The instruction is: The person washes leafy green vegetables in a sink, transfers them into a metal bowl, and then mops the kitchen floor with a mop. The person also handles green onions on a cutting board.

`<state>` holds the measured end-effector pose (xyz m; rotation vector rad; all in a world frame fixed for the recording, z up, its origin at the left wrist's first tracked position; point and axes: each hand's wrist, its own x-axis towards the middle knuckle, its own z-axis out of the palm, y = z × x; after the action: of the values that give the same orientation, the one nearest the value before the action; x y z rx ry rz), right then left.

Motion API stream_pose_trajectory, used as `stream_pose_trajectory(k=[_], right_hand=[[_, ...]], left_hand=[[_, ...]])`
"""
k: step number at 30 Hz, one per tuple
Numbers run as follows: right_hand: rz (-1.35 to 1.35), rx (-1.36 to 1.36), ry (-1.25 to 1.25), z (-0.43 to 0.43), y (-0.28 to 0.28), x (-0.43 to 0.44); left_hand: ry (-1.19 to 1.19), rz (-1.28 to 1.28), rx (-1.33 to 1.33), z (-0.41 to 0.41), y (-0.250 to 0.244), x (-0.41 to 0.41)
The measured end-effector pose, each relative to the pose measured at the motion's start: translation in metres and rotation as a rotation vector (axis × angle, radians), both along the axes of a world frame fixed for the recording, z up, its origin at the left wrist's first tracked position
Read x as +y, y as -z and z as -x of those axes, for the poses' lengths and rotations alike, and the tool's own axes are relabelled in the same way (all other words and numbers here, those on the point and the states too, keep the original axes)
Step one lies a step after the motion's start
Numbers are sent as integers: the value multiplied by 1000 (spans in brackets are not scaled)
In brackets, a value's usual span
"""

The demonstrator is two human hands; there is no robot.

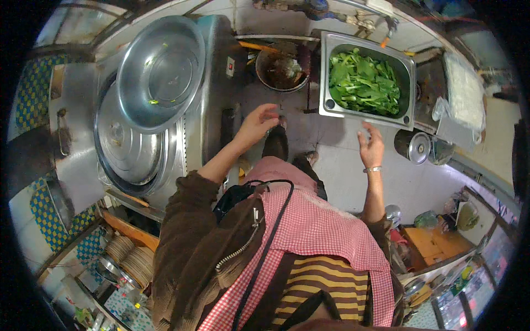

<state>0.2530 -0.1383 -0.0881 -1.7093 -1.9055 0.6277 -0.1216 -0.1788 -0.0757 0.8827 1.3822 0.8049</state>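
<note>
My left hand (261,122) is held in the air over the floor, right of the steel stove counter, its fingers loosely curled around nothing. Bare of any object too, my right hand (371,142) hangs just below the near rim of a steel sink, a bracelet on its wrist. Chopped leafy greens (364,82) fill much of the sink (326,74). A large steel basin (169,78), with a few green scraps inside, rests tilted over a domed metal lid (128,145) on the stove counter.
A bucket (281,74) holding scraps stands on the floor between counter and sink. Lidded metal pot (419,148) lies right of the sink. Stacked plates (134,258) stand at lower left. A wooden board (437,246) is at lower right. A faucet (390,31) rises behind the sink.
</note>
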Motion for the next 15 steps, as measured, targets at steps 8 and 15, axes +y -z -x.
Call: stream_pose_trajectory(k=[8, 15], right_hand=[[393, 56, -541, 178, 63, 77], [538, -240, -629, 289, 202, 186]], left_hand=[[-292, 213, -82, 114, -41, -29], [-371, 258, -93, 143, -52, -52]])
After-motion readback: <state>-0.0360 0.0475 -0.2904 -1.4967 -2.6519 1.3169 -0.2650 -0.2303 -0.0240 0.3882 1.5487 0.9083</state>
